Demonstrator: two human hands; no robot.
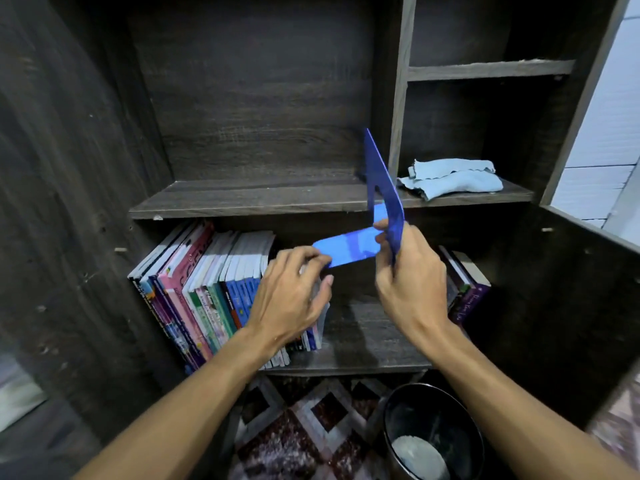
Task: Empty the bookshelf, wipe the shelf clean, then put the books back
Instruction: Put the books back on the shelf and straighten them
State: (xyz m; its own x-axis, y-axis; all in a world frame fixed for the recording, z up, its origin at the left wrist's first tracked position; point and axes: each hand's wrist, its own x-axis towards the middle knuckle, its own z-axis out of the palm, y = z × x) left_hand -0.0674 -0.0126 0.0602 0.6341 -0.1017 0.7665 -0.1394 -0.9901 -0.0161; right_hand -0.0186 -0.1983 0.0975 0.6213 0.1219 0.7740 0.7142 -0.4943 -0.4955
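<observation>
Both hands on the blue L-shaped bookend [353, 242], held in the air in front of the lower shelf [363, 341].
- Right hand [412, 275]: fingers curled round the upright plate near the bend, so it carries the weight.
- Left hand [291, 289]: thumb and forefinger pinch the free tip of the flat base plate. Other fingers are loosely curled, just in front of the book row [207, 289].
- Base plate's long axis runs left-right, tip pointing at the row. Upright plate is on the right end and rises past the edge of the upper shelf [242, 199].
- The row leans on the left of the lower shelf. Its open end is directly below the left hand, which is the nearer one.
- There is a bare gap between the row and the small stack of books [464, 289] at right.
- The light blue cloth [453, 181] is parked in the right compartment.

My read: the bookend goes down and left, base toward the row, upright against the last book.
</observation>
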